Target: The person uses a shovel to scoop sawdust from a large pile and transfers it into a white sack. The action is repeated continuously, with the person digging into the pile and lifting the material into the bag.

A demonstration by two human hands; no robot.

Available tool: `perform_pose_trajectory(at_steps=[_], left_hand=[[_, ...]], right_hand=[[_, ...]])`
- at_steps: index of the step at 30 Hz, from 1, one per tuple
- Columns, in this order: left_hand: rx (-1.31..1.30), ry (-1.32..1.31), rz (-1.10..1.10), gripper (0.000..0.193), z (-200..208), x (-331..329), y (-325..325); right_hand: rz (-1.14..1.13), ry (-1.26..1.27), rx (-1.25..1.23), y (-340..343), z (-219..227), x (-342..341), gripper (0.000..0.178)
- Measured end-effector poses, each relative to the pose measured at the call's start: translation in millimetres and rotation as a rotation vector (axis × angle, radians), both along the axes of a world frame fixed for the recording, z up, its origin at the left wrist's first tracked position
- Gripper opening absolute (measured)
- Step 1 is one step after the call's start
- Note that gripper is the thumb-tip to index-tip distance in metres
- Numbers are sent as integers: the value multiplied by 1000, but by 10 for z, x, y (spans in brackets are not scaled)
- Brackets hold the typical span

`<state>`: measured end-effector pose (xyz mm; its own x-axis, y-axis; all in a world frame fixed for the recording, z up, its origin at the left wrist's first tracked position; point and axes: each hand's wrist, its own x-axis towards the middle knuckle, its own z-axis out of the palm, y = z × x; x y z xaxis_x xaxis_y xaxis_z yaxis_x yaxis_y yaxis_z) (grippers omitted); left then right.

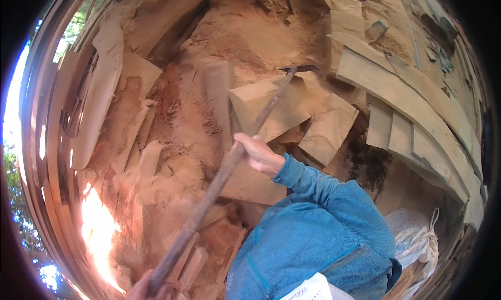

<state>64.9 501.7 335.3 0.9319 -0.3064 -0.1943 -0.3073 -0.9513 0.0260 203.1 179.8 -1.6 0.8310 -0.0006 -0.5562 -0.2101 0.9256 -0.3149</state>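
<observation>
A long-handled hoe (211, 193) slants across the view, from the lower left up to the upper middle. Its thin dark blade lies at the far end, just beyond a dust-covered board (271, 104). My right hand (258, 154), in a blue sleeve, is wrapped round the shaft about midway. Lower down, at the bottom edge, my left hand (146, 288) grips the handle near its butt end and is partly cut off by the frame. Reddish sawdust or fine dirt (229, 39) covers the ground round the blade.
Loose boards and offcuts lie scattered about, with another wood block (329, 128) right of the shaft. Long planks (407, 102) are stacked at the right. A white sack (415, 237) sits beside me. Slatted wooden walling (57, 143) runs along the left, and sunlight glares on the ground there.
</observation>
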Motion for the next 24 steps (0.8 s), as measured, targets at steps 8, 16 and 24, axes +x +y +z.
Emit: perform_pose_trajectory(at_steps=[8, 16, 24], left_hand=[[-49, -239, -296, 44, 54, 977, -979], [-12, -47, -482, 50, -2533, 771, -1561], [-174, -237, -139, 33, -2283, 454, 56]], right_hand=[[-331, -170, 300, -410, -421, 510, 13], [-211, 186, 22, -1652, -2662, 588, 18], [-185, 264, 451, -231, -2035, 306, 22]])
